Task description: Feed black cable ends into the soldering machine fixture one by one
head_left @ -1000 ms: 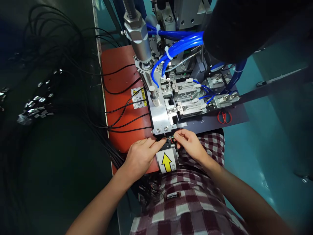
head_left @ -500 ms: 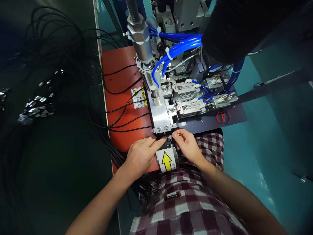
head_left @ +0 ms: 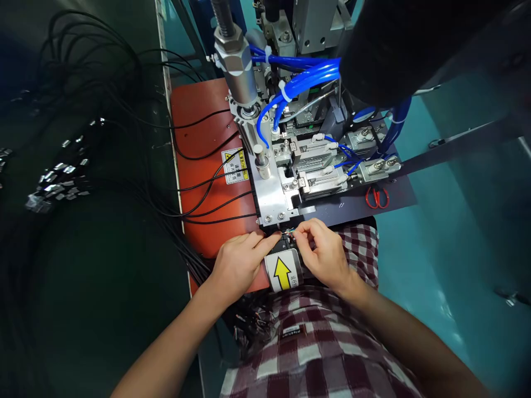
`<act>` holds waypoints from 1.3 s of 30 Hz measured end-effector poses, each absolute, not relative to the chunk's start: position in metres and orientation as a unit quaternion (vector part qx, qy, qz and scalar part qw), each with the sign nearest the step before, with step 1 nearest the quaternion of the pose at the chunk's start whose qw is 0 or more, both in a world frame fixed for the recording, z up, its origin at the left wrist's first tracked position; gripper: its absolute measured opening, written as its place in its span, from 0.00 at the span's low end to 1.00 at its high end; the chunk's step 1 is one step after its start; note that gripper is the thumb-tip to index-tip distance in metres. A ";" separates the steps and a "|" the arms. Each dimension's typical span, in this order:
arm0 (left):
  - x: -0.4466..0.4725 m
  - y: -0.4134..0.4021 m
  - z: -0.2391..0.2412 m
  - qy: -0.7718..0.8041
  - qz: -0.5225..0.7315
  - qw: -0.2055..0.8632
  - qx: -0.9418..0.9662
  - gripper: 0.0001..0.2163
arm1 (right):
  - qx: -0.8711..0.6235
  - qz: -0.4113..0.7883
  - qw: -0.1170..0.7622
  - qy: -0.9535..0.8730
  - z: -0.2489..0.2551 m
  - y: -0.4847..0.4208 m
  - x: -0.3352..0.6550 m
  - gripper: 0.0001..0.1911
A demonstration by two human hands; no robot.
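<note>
My left hand [head_left: 237,265] lies on the orange pad [head_left: 199,138], its fingers pressed together on a black cable end [head_left: 284,240] at the machine's front edge. My right hand [head_left: 323,251] pinches the thin coloured wires [head_left: 291,231] that stick out of that cable end, just below the silver plate [head_left: 271,199]. Both hands meet above a white label with a yellow arrow [head_left: 283,271]. The wire tips are too small to make out in detail.
A metal machine [head_left: 298,160] with blue air hoses [head_left: 298,83] stands behind the hands. Black cables [head_left: 207,193] run left across the pad to a dark heap with metal plugs [head_left: 58,182]. Red scissors [head_left: 376,197] lie on the dark plate at right.
My right hand has shifted slightly left and down, its fingers curled tighter over the wires. The left hand has stayed where it was.
</note>
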State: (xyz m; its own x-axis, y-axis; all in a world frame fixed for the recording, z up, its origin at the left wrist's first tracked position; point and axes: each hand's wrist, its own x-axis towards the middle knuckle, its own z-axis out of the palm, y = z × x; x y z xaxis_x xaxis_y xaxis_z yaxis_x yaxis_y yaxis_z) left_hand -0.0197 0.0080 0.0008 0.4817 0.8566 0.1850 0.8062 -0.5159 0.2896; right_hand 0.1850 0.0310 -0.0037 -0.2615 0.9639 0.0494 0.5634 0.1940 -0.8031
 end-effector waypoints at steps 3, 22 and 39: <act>-0.019 0.008 0.002 0.486 0.154 0.082 0.856 0.16 | -0.546 0.405 0.275 -0.680 -0.007 0.029 0.185 0.07; -0.008 0.001 0.017 0.517 0.086 -0.006 0.852 0.15 | -0.510 0.687 0.303 -0.419 -0.029 0.039 0.186 0.16; 0.002 -0.064 0.002 0.660 0.081 0.066 0.744 0.28 | -0.500 0.706 0.334 -0.373 -0.029 0.041 0.172 0.16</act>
State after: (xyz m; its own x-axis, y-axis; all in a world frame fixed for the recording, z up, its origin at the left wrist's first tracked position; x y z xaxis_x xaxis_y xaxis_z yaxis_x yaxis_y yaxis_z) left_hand 0.0018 -0.0643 0.0021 0.1156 0.9927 0.0333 0.9712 -0.1200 0.2056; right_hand 0.1722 0.0415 -0.0291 -0.2770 0.8457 -0.4562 -0.0992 -0.4974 -0.8618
